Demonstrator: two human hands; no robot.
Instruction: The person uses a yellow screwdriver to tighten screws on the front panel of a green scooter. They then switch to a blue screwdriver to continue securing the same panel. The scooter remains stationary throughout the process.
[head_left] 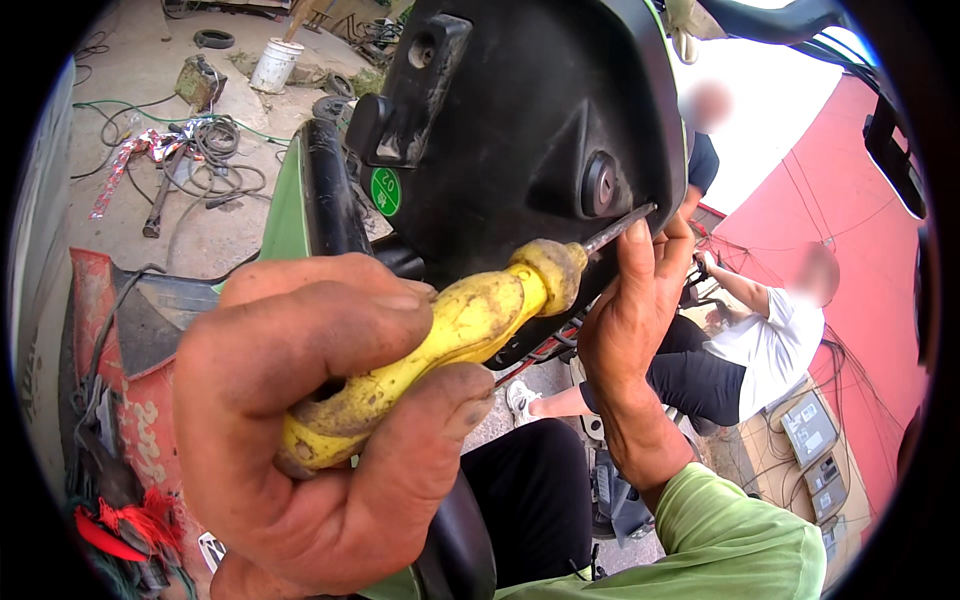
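The left grip (290, 400) curls firmly around the yellow handle of a screwdriver (440, 325), its shaft reaching beyond the fingers to the lower corner of a black panel (490, 110), near a key lock (602, 184). The right grip (632, 310) is raised beside the tip; whether it closes on anything cannot be told. Beyond the left grip, cables (217, 140) and a white bucket (274, 66) rest on dusty ground (240, 165); right of the right grip, a person in a white shirt (765, 350) appears before a red wall (800, 190).
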